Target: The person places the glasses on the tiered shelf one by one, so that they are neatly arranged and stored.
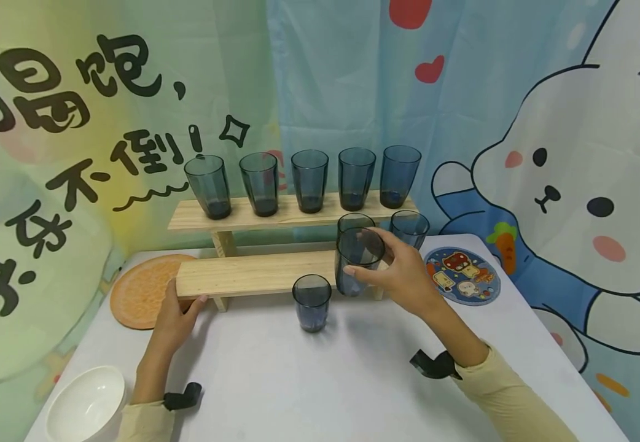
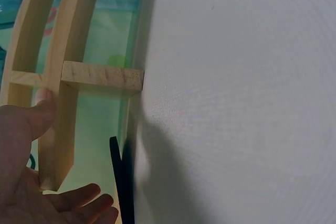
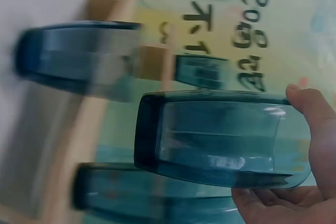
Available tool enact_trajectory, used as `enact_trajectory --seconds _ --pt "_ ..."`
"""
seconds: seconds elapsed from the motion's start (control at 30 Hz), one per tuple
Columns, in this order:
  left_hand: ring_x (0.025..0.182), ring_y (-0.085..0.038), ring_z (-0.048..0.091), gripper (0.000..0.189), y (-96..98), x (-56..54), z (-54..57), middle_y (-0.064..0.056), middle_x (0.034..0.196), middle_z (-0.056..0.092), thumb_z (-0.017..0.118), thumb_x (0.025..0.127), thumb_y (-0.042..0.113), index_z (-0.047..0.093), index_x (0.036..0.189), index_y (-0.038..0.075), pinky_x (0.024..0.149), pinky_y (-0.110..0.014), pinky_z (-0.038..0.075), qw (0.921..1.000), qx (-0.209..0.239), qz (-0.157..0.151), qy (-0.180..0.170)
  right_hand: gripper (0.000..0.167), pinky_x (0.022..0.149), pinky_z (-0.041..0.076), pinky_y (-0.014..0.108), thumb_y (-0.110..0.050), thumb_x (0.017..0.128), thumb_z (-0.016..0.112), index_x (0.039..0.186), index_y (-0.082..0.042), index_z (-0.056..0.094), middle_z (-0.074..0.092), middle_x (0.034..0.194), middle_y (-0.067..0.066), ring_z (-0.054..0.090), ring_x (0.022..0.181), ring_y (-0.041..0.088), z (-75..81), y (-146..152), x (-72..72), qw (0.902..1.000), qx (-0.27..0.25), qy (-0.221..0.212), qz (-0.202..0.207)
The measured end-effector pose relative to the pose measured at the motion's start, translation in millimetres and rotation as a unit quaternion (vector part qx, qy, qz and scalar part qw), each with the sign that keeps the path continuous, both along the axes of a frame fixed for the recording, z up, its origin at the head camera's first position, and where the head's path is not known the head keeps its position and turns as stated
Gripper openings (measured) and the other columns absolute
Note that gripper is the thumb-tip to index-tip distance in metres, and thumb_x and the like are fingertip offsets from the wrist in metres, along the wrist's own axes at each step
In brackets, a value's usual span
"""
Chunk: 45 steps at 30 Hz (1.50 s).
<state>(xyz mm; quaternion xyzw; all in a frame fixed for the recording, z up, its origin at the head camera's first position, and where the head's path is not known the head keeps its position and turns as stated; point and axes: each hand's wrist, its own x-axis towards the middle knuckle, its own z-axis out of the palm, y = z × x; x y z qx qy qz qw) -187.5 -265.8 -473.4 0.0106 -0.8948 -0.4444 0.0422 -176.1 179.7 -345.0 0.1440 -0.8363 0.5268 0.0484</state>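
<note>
My right hand (image 1: 403, 270) grips a blue tinted glass (image 1: 355, 270) near its rim, thumb on one side and fingers on the other. In the right wrist view the held glass (image 3: 220, 140) appears empty. Partly hidden behind it, another glass (image 1: 353, 220) stands at the right of the lower shelf. A further glass (image 1: 410, 227) is at that shelf's right end, partly covered by my fingers. One glass (image 1: 312, 304) stands upright on the table before the stand. My left hand (image 1: 175, 319) holds the left end of the wooden stand's lower board (image 1: 253, 273).
Several matching glasses (image 1: 310, 181) stand in a row on the upper board (image 1: 287, 216). An orange round mat (image 1: 143, 291) lies at the left, a blue patterned mat (image 1: 464, 276) at the right. A white bowl (image 1: 85, 402) sits at the table's front left. A printed curtain hangs behind.
</note>
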Motion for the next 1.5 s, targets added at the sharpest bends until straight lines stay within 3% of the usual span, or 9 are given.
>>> enact_trajectory --seconds 0.2,0.37,0.8,1.23,1.5 --pt "0.154 -0.052 0.028 0.085 -1.7 2.0 0.5 -0.038 0.163 0.026 0.058 0.11 0.028 0.002 0.165 -0.005 0.124 -0.063 0.025 0.9998 -0.009 0.009 -0.015 0.082 0.1 0.058 0.042 -0.037 0.087 0.089 0.155 -0.015 0.049 0.061 0.14 0.008 0.065 0.127 0.022 32.9 -21.8 -20.5 0.9998 -0.012 0.013 0.009" --pt "0.152 -0.053 0.03 0.084 -3.7 2.7 -1.6 -0.039 0.163 0.026 0.058 0.11 0.028 0.003 0.164 -0.005 0.123 -0.063 0.027 0.9998 -0.008 0.01 -0.014 0.084 0.102 0.054 0.047 -0.04 0.088 0.087 0.157 -0.013 0.047 0.059 0.142 0.008 0.061 0.128 0.026 39.3 -46.1 -42.3 0.9996 -0.017 0.017 0.012" --pt "0.149 -0.053 0.035 0.076 -0.2 0.7 -5.3 -0.04 0.157 0.034 0.061 0.109 0.02 0.013 0.161 -0.009 0.121 -0.065 0.03 0.9996 0.011 -0.002 0.027 0.093 0.088 0.056 0.044 -0.049 0.087 0.085 0.16 -0.01 0.043 0.06 0.144 0.009 0.066 0.11 0.026 3.7 -88.0 -79.2 0.9995 0.007 -0.02 0.022" --pt "0.152 -0.052 0.031 0.08 -1.7 0.5 -3.7 -0.04 0.159 0.032 0.06 0.109 0.022 0.01 0.162 -0.01 0.123 -0.064 0.026 0.9999 0.004 0.0 0.014 0.098 0.104 0.052 0.053 -0.052 0.087 0.085 0.164 -0.013 0.038 0.054 0.153 0.014 0.059 0.133 0.033 -26.2 -100.2 -91.8 0.9975 0.038 -0.053 0.026" --pt "0.153 -0.053 0.029 0.081 -2.1 -0.2 -1.7 -0.04 0.161 0.03 0.06 0.109 0.025 0.008 0.163 -0.007 0.124 -0.065 0.024 0.9999 -0.008 0.008 0.004 0.095 0.095 0.056 0.049 -0.053 0.087 0.085 0.162 -0.015 0.04 0.062 0.142 0.012 0.065 0.119 0.028 -34.2 -102.8 -94.4 0.9981 0.037 -0.042 0.027"
